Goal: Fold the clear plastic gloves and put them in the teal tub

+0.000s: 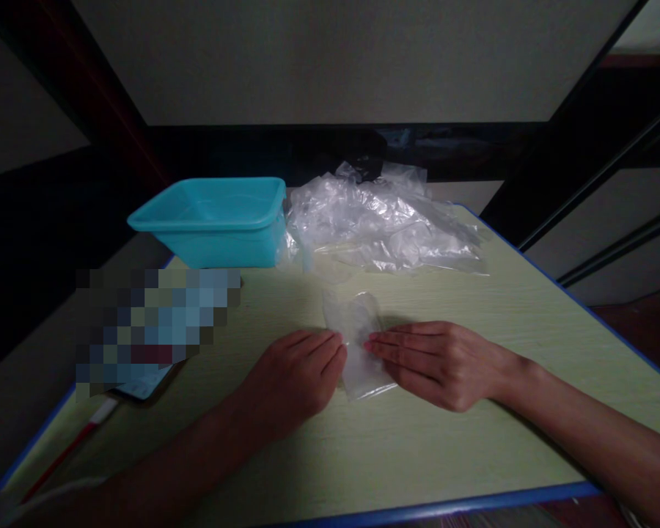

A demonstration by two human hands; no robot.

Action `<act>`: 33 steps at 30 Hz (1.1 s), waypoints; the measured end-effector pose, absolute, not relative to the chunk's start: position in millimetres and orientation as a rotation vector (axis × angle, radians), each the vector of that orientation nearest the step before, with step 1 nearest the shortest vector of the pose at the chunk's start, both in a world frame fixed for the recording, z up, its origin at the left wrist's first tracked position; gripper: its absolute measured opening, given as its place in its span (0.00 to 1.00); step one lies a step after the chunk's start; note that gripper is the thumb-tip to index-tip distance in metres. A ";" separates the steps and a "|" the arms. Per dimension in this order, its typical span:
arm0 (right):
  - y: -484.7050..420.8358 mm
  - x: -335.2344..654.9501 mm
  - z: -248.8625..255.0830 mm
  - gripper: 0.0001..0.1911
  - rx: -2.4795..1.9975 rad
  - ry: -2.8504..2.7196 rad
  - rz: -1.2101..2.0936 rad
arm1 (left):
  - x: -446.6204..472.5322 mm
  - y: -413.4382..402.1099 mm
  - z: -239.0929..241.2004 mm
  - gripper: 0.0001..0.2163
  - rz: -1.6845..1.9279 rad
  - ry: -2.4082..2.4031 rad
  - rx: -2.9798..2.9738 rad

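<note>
A small clear plastic bag (361,374) lies flat near the middle of the table, between my hands. My left hand (305,370) is closed at the bag's left edge, its thumb and fingers pressed together there. From the other side, my right hand (437,363) grips the bag's right part, with fingers held close together and fingertips on the plastic; its thumb is mostly hidden. Beyond the hands sits a heap of crumpled clear plastic bags (374,220).
A turquoise plastic basin (225,248) stands at the back left, against the heap. On the left a phone (148,381), mostly blurred out, lies with a red-and-white cable (82,436) at its end. The pale table (418,462) has a blue edge, and a panel rises behind it.
</note>
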State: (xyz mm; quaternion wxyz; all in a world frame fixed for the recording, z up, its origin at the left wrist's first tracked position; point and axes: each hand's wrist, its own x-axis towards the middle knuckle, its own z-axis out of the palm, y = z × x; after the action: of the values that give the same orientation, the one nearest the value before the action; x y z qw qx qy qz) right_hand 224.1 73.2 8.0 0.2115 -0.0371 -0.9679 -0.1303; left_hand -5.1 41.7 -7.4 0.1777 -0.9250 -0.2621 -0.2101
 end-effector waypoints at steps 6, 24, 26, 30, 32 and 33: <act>78.2 227.9 7.2 0.17 -0.133 -2.740 -0.346 | -5.6 40.3 -8.1 0.11 -0.558 -0.756 -2.629; 79.8 225.4 7.5 0.19 -0.097 -2.765 -0.350 | -1.4 41.8 -6.8 0.16 -0.700 -0.802 -2.634; 79.9 225.0 7.3 0.20 -0.102 -2.771 -0.332 | -1.1 41.9 -5.9 0.15 -0.723 -0.812 -2.647; 80.2 225.2 7.5 0.20 -0.123 -2.772 -0.294 | -1.4 41.1 -3.1 0.15 -0.764 -0.875 -2.716; 80.2 225.3 7.9 0.21 -0.132 -2.776 -0.272 | -1.2 40.4 -1.8 0.13 -0.758 -0.932 -2.749; 80.2 225.3 8.1 0.21 -0.135 -2.776 -0.258 | -1.0 40.1 -1.3 0.11 -0.750 -0.960 -2.756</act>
State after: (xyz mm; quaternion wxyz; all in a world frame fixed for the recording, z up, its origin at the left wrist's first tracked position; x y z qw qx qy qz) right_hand 225.3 80.2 8.1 0.1742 -0.0476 -0.9793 -0.0910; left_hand -1.0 40.1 -1.3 0.0641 -0.9128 -0.3178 -0.2484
